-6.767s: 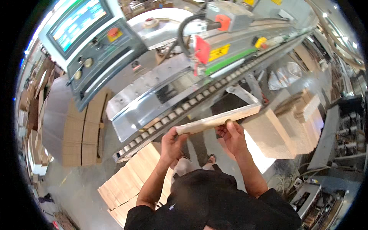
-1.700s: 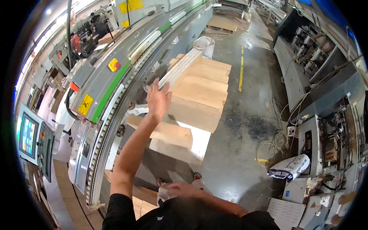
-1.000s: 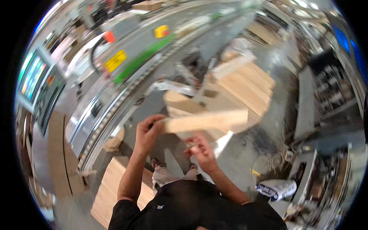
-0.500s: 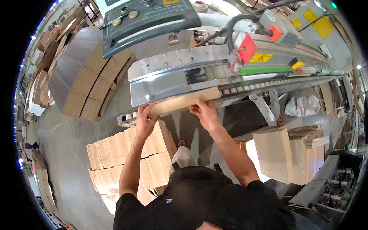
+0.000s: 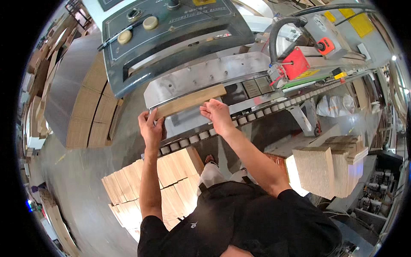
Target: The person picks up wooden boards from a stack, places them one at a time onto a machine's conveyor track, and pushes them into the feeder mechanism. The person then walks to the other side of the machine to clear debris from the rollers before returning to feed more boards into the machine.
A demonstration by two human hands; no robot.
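A pale wooden strip point(image 5: 190, 101) lies along the metal infeed table point(image 5: 188, 121) of an edge-working machine, its long far side close to the upright metal guide point(image 5: 205, 70). My left hand point(image 5: 151, 128) grips the strip's left end between thumb and fingers. Towards its right end, my right hand point(image 5: 217, 115) has its fingertips at the strip's near edge, fingers slightly bent and apart. I cannot tell how firmly those fingertips press.
A row of rollers point(image 5: 205, 136) runs along the table's near side. Above the guide hangs a dark control panel point(image 5: 171, 38) with knobs. Below stand stacked wooden pieces point(image 5: 171, 171); brown boards point(image 5: 314, 171) are piled at right and larger panels point(image 5: 81, 107) at left.
The wooden strip has gone from over the rollers to farther in on the metal table, near the guide. Both hands moved away from my body with it. My view has shifted too.
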